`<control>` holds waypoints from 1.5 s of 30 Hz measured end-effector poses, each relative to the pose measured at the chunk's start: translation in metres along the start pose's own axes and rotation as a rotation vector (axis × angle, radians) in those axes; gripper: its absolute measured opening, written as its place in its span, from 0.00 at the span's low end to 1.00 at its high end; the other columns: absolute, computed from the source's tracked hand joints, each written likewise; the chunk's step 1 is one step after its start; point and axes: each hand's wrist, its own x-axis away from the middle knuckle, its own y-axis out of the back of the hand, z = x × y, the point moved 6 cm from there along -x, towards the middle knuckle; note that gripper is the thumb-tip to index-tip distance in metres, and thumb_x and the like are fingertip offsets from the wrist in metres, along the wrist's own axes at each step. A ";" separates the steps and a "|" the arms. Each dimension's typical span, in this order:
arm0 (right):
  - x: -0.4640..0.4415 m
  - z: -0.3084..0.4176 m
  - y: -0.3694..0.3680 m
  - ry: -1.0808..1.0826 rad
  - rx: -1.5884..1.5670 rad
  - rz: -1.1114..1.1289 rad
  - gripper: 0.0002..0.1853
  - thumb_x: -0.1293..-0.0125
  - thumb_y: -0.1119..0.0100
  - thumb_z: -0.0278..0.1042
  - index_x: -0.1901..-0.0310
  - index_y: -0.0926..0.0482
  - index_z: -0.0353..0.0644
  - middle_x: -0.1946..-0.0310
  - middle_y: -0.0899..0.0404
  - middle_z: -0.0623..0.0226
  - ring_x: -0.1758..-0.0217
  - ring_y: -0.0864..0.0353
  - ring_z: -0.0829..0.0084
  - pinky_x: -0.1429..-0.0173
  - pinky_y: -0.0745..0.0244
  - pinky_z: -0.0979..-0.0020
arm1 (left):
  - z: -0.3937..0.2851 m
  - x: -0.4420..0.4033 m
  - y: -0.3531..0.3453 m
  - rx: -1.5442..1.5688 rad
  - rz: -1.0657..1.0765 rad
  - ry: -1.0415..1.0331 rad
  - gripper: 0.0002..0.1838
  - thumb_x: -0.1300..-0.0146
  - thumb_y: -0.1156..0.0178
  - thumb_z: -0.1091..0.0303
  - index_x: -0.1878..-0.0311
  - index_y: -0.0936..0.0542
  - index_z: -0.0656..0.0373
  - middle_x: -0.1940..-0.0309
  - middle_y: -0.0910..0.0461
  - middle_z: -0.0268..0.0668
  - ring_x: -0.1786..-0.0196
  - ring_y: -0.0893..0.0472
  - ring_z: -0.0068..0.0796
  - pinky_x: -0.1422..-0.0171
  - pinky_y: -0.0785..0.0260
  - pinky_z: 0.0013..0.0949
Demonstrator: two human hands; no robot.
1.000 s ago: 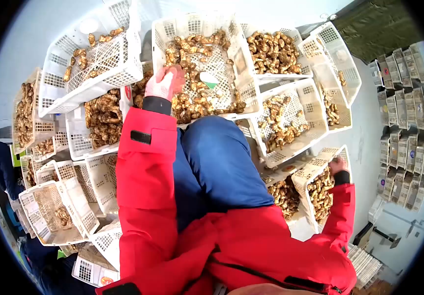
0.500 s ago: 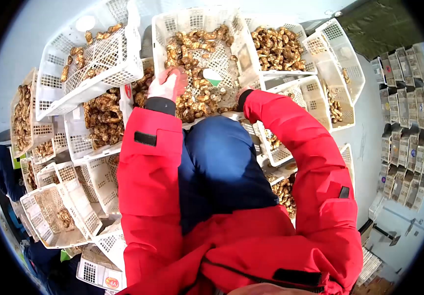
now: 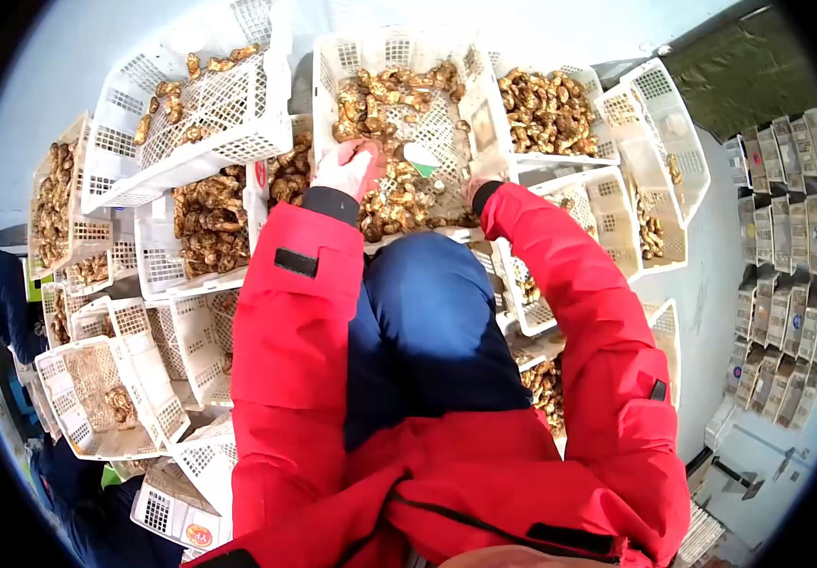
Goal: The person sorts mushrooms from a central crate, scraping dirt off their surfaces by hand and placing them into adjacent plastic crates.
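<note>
In the head view a white plastic crate stands tilted in front of my knees. Stubby brown mushrooms lie along its near part and its far side, with bare mesh between. My left hand is over the crate's left side, fingers curled in among the mushrooms; whatever they hold is hidden. At the crate's right wall is my right hand, mostly covered by its cuff and sleeve, so its fingers do not show. Between the hands lies a white and green label on the mesh.
Several more white crates of mushrooms surround me, among them a raised crate at upper left and a full crate at right. Stacked narrow boxes line the far right. A person in dark clothing is at the left edge.
The view has shifted, so the crates appear slightly lower and to the right. My left hand has moved a little and its fingers look more curled. My right hand stays by the crate wall.
</note>
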 end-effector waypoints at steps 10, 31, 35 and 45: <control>0.137 -0.061 0.171 0.021 -1.817 -0.521 0.20 0.49 0.38 0.32 0.52 0.27 0.39 0.64 0.22 0.67 0.65 0.24 0.77 0.61 0.30 0.77 | -0.004 0.002 -0.016 -0.207 0.145 -0.058 0.27 0.42 0.45 0.60 0.43 0.37 0.60 0.57 0.26 0.38 0.59 0.25 0.24 0.65 0.32 0.26; 0.178 -0.006 0.255 0.802 -2.613 -0.456 0.27 0.43 0.43 0.37 0.45 0.38 0.34 0.55 0.28 0.63 0.55 0.25 0.68 0.53 0.27 0.71 | -0.019 0.003 -0.004 0.158 0.060 -0.009 0.21 0.40 0.47 0.55 0.52 0.30 0.63 0.68 0.23 0.38 0.71 0.24 0.26 0.72 0.32 0.25; 0.174 -0.010 0.235 0.842 -2.839 -0.403 0.25 0.41 0.45 0.36 0.46 0.37 0.33 0.50 0.31 0.58 0.52 0.27 0.67 0.49 0.29 0.71 | -0.011 0.001 -0.001 0.124 0.062 0.018 0.22 0.40 0.47 0.54 0.51 0.30 0.61 0.62 0.23 0.40 0.65 0.23 0.29 0.64 0.29 0.30; 0.092 -0.056 0.316 0.829 -2.518 -0.706 0.26 0.37 0.54 0.37 0.41 0.43 0.33 0.51 0.32 0.55 0.47 0.32 0.62 0.43 0.34 0.63 | -0.026 0.008 0.016 0.259 -0.081 -0.096 0.19 0.40 0.47 0.59 0.51 0.30 0.62 0.62 0.23 0.42 0.63 0.23 0.32 0.63 0.31 0.30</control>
